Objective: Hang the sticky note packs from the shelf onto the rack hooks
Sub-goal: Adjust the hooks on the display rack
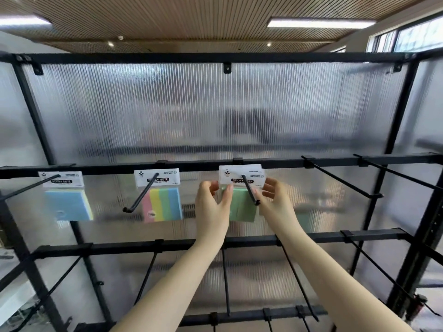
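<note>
- The green sticky note pack (242, 200) is threaded on the third hook (249, 189) of the rack's upper bar (191, 167), its white header card up against the bar and the hook's shaft passing through the card.
- The left hand (212, 207) pinches the pack's left edge between thumb and curled fingers; the right hand (273, 197) has its fingers loosely curled at the pack's right edge, touching the header card, though how firmly it grips I cannot tell.
- By my judgement this pack is nearly hung: it is on the hook and only needs sliding back and letting go.
- Left of the green pack along the same bar, a striped pack (161, 202) in pink, yellow, green and blue hangs on the second hook (141, 195), and farther left a blue pack (68, 203) hangs on the first hook (28, 186). So two packs look done and a third almost.
- Right of the green pack, two more hooks (342, 178) on that bar carry nothing, so room is left.
- Below the green pack, the lower bars (263, 240) hold further bare hooks.
- The shelf with the remaining packs is not in view, so how many are left I cannot tell.
- Behind the green pack stands a ribbed translucent panel (215, 111).
- Nothing appears to block the hook; its upturned tip sits just in front of the pack, between the two hands.
</note>
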